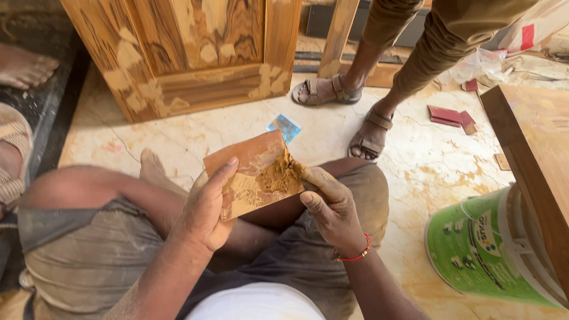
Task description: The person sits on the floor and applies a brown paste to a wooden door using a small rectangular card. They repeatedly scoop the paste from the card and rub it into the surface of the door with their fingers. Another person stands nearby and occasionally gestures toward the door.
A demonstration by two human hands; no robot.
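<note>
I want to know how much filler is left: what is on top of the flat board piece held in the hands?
A lump of tan putty sits on the flat board piece, smeared toward its lower edge. The left hand and right hand cover both side edges, hiding anything there.

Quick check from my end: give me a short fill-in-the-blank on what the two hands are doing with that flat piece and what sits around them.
1. The left hand and right hand hold a flat brown board smeared with tan ____.
2. The right wrist wears a ____ thread band.
3. On the floor to the right lies a ____ plastic bucket.
4. The standing person's feet wear ____.

Missing words: putty; red; green; sandals
</note>
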